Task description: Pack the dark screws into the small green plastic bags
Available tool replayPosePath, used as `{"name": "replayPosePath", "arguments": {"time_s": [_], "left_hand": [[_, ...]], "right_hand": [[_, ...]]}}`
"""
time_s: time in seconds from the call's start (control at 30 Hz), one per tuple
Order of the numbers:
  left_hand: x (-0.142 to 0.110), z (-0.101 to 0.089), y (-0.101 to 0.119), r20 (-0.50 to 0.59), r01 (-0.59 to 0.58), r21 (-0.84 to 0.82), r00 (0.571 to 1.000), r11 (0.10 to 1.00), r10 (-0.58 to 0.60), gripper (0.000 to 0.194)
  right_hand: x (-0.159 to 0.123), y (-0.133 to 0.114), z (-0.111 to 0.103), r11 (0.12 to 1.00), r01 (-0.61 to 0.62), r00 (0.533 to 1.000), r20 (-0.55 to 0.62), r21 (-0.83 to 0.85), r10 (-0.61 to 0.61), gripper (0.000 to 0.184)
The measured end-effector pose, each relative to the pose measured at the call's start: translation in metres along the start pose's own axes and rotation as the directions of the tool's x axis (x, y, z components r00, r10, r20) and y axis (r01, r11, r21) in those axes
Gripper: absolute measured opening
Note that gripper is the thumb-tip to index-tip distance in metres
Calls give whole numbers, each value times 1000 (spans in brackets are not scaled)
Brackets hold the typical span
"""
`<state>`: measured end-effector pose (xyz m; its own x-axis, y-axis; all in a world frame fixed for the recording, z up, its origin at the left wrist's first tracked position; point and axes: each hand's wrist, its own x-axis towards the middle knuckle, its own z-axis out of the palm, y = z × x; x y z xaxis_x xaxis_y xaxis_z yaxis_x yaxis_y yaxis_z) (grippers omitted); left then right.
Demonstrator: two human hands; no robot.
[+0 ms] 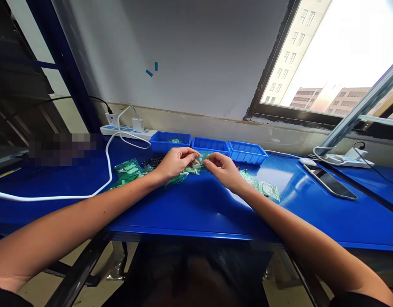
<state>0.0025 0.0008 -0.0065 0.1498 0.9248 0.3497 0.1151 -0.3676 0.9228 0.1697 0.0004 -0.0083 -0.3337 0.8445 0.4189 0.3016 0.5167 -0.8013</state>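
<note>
Between my two hands is a small clear greenish plastic bag (201, 159), pinched from both sides above the blue table. My left hand (179, 163) has thumb and forefinger pressed together at the bag's left edge. On the other side my right hand (222, 169) pinches the bag's right edge. Green plastic bags with pale contents (128, 169) lie left of my left hand, next to a pile of small dark parts (154, 162). More green bags (263, 186) lie beside my right forearm. What the held bag contains is too small to tell.
Three blue bins (247, 152) stand in a row behind my hands; the left one has green bags in it. A power strip (126, 131) with a white cable (109, 170) sits at the left. A phone (330, 182) lies on the blue table (196, 213) at the right.
</note>
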Motion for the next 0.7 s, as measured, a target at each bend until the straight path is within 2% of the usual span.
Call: {"name": "replayPosePath", "arguments": {"time_s": [0.13, 0.23, 0.3, 0.4, 0.47, 0.53, 0.63, 0.7], "left_hand": [[1, 0, -2, 1, 2, -16, 1000, 1000, -2, 27], [1, 1, -1, 9, 41, -31, 999, 999, -40, 28], [0, 2, 1, -10, 85, -52, 996, 995, -85, 30], [-1, 3, 7, -46, 206, -145, 976, 968, -214, 34], [-2, 4, 11, -12, 323, -218, 943, 921, -334, 36], [-4, 4, 15, 60, 413, -272, 909, 869, -413, 35], [-4, 3, 18, 126, 435, -347, 900, 831, -418, 17], [-4, 3, 19, 110, 409, -386, 911, 827, -398, 9]], "right_hand": [[0, 4, 3, 996, -70, 996, 51, 59, 67, 14], [0, 3, 3, 994, -86, 996, 19, 71, 84, 10], [0, 1, 2, 998, -47, 998, -33, 50, 49, 8], [0, 0, 0, 994, 88, 985, -142, -60, -96, 8], [-1, 0, -2, 957, 218, 950, -184, -191, -253, 8], [-2, -1, -3, 888, 340, 897, -177, -310, -406, 10], [-4, -2, -6, 782, 464, 828, -111, -416, -550, 15], [-5, -1, -7, 739, 501, 810, -57, -451, -584, 21]]}}
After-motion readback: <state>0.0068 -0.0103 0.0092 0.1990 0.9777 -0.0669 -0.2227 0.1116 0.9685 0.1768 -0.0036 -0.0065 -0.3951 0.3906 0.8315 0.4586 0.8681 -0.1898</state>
